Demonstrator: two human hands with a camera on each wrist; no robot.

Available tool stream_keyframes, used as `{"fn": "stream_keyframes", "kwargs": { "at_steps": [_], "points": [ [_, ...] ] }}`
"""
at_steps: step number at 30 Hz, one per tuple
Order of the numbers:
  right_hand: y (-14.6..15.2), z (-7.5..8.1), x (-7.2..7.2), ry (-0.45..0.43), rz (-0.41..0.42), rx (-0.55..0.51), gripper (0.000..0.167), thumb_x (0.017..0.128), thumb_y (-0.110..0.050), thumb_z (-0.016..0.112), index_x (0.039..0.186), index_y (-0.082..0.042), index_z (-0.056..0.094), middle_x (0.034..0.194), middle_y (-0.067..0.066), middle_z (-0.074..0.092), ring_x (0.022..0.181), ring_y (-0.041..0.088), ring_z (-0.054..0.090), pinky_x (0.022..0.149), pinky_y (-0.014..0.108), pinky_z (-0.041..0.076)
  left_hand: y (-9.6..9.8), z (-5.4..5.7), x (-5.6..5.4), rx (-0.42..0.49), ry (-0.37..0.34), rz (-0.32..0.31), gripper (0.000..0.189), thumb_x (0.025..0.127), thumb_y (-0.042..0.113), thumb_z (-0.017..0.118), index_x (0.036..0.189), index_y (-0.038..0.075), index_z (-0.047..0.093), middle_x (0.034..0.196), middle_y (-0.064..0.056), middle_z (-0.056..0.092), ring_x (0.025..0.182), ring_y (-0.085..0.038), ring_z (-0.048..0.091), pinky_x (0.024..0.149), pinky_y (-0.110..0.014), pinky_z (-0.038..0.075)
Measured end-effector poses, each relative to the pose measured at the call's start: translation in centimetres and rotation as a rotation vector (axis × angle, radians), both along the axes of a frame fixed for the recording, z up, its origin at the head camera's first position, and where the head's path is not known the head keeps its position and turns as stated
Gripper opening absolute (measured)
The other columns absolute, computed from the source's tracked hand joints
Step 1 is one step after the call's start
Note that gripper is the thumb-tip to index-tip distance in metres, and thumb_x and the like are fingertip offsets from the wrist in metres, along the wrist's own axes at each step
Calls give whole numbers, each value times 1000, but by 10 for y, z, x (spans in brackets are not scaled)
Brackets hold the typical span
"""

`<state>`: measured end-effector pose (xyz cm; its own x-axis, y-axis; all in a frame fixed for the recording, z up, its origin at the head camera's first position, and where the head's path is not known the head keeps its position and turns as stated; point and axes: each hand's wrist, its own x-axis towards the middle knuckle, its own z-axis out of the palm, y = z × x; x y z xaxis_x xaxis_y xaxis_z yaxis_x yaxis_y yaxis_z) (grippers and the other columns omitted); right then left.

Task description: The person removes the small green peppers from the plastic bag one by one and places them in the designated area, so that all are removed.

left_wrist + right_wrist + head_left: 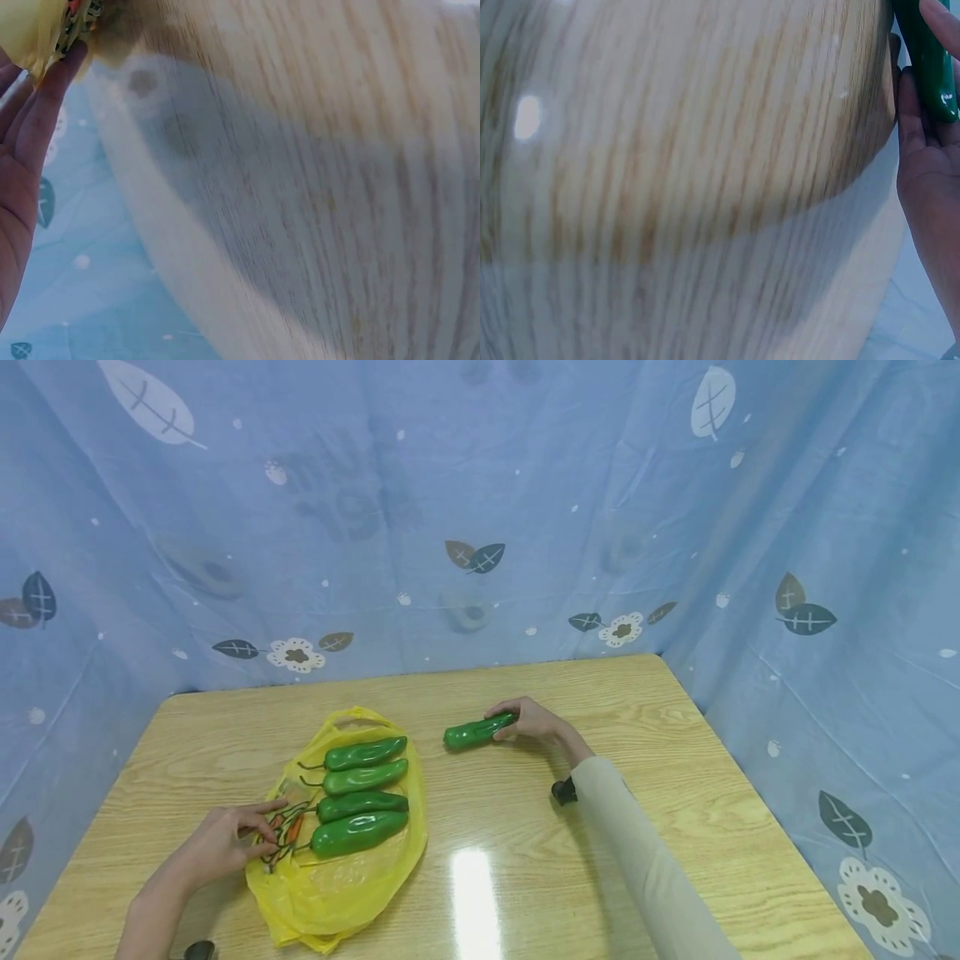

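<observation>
on the wooden table (750, 860), toward its left part in the head view, lies a yellow plastic bag (352, 885), spread flat and wrinkled at the border. upon this bag rest four green peppers (360, 833), long and shiny, placed one below another in a column; their thin stems point to the left and their narrow ends to the right. the lower two are placed close together. at the left side of the bag, near the stems, there is a small bunch (294, 829) of thin things, orange-red and dark green. the left hand (221, 839) reaches to this bunch from the left, with the thumb and the forefinger apart and the fingertips at its edge; because the left wrist view is dim and shows the bunch only in the corner, i cannot tell if the fingers really pinch it. to the right of the bag, apart from it, is a fifth pepper (468, 735), also green. the right hand (534, 720) holds it by the right end, the thumb on one side and the fingers curled on the other, while its blunt end points left. the right arm wears a pale sleeve (645, 860), and a black device (564, 791) is seen just beside the cuff. behind the table hangs a blue cloth (570, 410), printed with leaves and flowers.
</observation>
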<state>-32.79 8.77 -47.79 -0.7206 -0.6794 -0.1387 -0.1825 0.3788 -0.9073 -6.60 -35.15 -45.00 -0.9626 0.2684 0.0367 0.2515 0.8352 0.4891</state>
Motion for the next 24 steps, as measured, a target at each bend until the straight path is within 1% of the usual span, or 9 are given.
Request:
{"fn": "stream_keyframes", "kwargs": {
  "at_steps": [5,10,14,17,20,24],
  "points": [
    [1,-1,-3,32,16,13,45,81,-1,75,124,3,61,129,18,58,113,28,54,99,37,45,0,0,0,4,-9,3,26,72,7,81,74,30,70,122,-19,63,104,-41,61,80,-40,57],
    [0,2,-1,52,-7,25,43,81,0,74,122,3,63,127,17,59,114,28,54,100,37,44,0,1,0,8,-20,7,26,73,7,80,75,30,70,123,-19,62,106,-42,60,81,-40,57],
    [0,4,0,85,12,25,43,81,0,74,121,6,62,125,18,60,113,29,55,100,38,45,0,1,1,12,-25,11,26,73,7,80,75,30,70,123,-20,62,106,-42,60,81,-40,57],
    [0,6,0,104,32,31,45,81,-1,75,123,7,60,127,19,59,114,30,55,101,39,44,0,2,1,21,-33,15,25,73,6,80,75,29,70,124,-20,62,107,-42,60,81,-40,57],
    [0,7,0,104,40,42,46,82,-3,75,124,7,60,129,20,58,114,31,55,101,40,44,0,2,1,17,-33,17,25,73,7,80,75,30,70,124,-19,62,107,-42,60,80,-40,57],
    [0,12,0,112,43,80,47,83,-6,74,127,5,58,131,18,57,117,30,54,103,42,42,0,3,0,9,-30,12,25,73,8,80,75,30,70,124,-19,62,106,-41,61,81,-41,57]
  ]
}}
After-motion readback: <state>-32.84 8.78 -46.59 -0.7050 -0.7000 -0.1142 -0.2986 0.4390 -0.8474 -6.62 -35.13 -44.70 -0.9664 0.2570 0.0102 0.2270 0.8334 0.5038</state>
